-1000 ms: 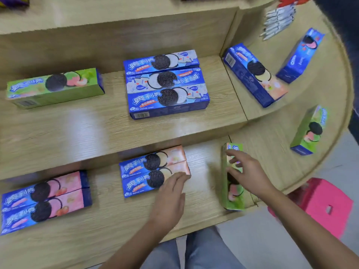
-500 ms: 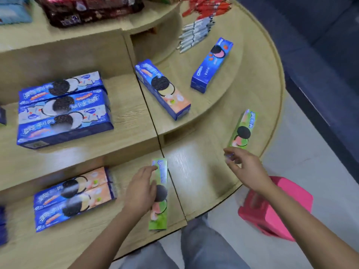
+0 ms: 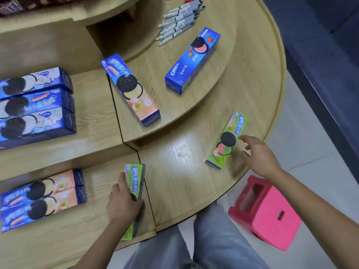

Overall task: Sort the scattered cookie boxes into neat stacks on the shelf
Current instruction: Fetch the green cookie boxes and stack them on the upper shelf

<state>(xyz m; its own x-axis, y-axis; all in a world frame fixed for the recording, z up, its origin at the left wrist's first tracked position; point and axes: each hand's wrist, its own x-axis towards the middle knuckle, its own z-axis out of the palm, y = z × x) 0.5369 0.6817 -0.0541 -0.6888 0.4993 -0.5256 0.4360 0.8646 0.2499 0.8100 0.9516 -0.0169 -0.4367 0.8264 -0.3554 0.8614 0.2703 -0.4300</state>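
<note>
My left hand (image 3: 122, 202) grips a green cookie box (image 3: 135, 181) standing on edge near the front of the lower shelf. My right hand (image 3: 258, 156) hovers with fingers spread just right of a second green box (image 3: 228, 140) lying flat on the curved lower shelf, not touching it. On the middle tier lie a blue-and-peach box (image 3: 132, 90) and a blue strawberry box (image 3: 192, 59). A neat group of three blue boxes (image 3: 35, 107) sits at the left; two peach boxes (image 3: 42, 199) lie side by side below.
A pink plastic stool (image 3: 266, 212) stands on the floor by my right leg. A bundle of white pens (image 3: 178, 22) lies at the back of the middle tier. The curved shelf edge (image 3: 275, 105) runs along the right; dark snack packs show top left.
The view swung right. My left hand left the peach boxes and took the upright green box. My right hand let go of it and reached toward the second green box.
</note>
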